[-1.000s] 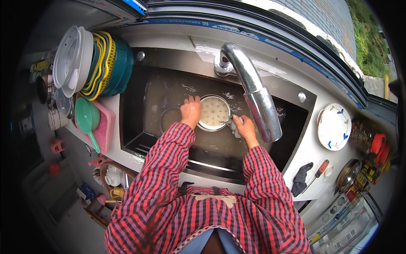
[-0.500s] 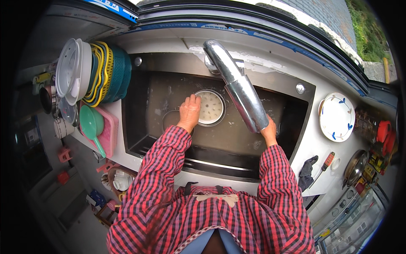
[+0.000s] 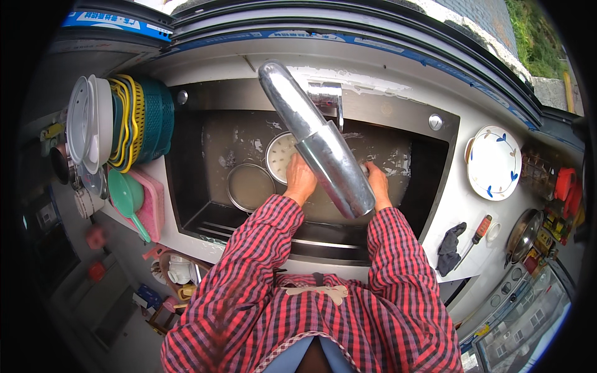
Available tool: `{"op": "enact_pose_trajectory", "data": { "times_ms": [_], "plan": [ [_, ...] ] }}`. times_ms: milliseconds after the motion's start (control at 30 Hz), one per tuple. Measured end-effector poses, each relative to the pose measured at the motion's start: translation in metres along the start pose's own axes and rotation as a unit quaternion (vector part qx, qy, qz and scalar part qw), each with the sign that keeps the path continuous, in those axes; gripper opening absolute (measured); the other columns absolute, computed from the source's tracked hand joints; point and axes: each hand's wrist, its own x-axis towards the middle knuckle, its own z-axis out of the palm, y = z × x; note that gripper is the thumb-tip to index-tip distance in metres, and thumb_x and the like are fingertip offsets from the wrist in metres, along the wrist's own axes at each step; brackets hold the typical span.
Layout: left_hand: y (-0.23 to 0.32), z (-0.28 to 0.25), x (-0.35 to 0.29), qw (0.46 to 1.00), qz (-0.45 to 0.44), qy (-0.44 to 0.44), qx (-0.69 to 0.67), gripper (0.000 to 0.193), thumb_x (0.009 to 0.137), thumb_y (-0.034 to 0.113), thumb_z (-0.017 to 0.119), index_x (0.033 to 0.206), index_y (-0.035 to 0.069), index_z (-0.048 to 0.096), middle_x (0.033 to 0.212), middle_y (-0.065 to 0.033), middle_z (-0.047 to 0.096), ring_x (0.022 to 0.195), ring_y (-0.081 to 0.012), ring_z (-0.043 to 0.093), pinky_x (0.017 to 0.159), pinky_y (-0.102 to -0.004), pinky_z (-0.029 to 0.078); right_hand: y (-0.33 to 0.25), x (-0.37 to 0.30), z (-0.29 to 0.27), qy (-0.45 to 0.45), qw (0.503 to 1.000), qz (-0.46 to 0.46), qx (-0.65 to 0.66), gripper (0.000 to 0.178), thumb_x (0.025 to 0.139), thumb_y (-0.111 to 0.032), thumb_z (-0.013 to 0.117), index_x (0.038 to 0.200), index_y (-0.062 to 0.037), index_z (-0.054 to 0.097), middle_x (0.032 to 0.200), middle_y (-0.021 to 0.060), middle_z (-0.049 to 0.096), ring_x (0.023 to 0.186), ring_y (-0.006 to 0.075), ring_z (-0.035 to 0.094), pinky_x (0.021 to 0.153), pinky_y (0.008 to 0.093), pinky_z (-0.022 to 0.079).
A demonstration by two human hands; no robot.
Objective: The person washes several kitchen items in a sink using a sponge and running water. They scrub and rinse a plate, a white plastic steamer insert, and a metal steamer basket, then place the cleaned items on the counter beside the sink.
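Note:
Murky water stands in a dark sink (image 3: 186, 180). A pale round dish (image 3: 280, 149) with dark oval spots and a shiny rim sits in it, with a metal-rimmed round bowl (image 3: 250, 188) to its near left. My left hand (image 3: 301, 180) is at the right edge of the spotted dish; the tap hides part of its fingers. Across the view slants the thick chrome tap (image 3: 323, 155), between my hands. Just right of its spout, my right hand (image 3: 377, 185) has its fingers curled at a small whitish thing, too hidden to name.
Left of the sink stand stacked colanders and basins (image 3: 140, 121), beside a green ladle (image 3: 129, 189) on a pink tray (image 3: 152, 208). A patterned white plate (image 3: 494, 163), a dark cloth (image 3: 450, 248) and a red-handled screwdriver (image 3: 481, 230) lie on the right counter.
My left hand has moved right and nearer from the spotted dish's left rim. My right hand has shifted left. The metal-rimmed bowl shows more fully, and the whole view has shifted slightly.

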Motion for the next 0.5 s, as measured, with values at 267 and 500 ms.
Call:
{"op": "enact_pose_trajectory", "data": {
  "times_ms": [267, 500],
  "plan": [
    [0.018, -0.007, 0.01, 0.989, -0.054, -0.135, -0.033, 0.033, 0.079, 0.007, 0.073, 0.108, 0.0, 0.061, 0.113, -0.021, 0.059, 0.103, -0.0392, 0.062, 0.085, -0.0488, 0.054, 0.011, 0.008, -0.02, 0.16, 0.984, -0.074, -0.019, 0.028, 0.089, -0.023, 0.07, 0.113, -0.0089, 0.066, 0.109, 0.0159, 0.068, 0.103, 0.0394, 0.064, 0.087, 0.0481, 0.052],
    [0.019, -0.018, -0.006, 0.994, -0.083, -0.012, -0.066, 0.023, 0.079, 0.004, 0.069, 0.1, 0.0, 0.059, 0.095, -0.0184, 0.063, 0.086, -0.0346, 0.066, 0.075, -0.046, 0.053, 0.007, 0.012, -0.03, 0.172, 0.978, -0.082, -0.083, 0.067, 0.08, -0.019, 0.08, 0.14, -0.0179, 0.049, 0.127, 0.0132, 0.054, 0.115, 0.0391, 0.054, 0.093, 0.0514, 0.05]
  ]
}}
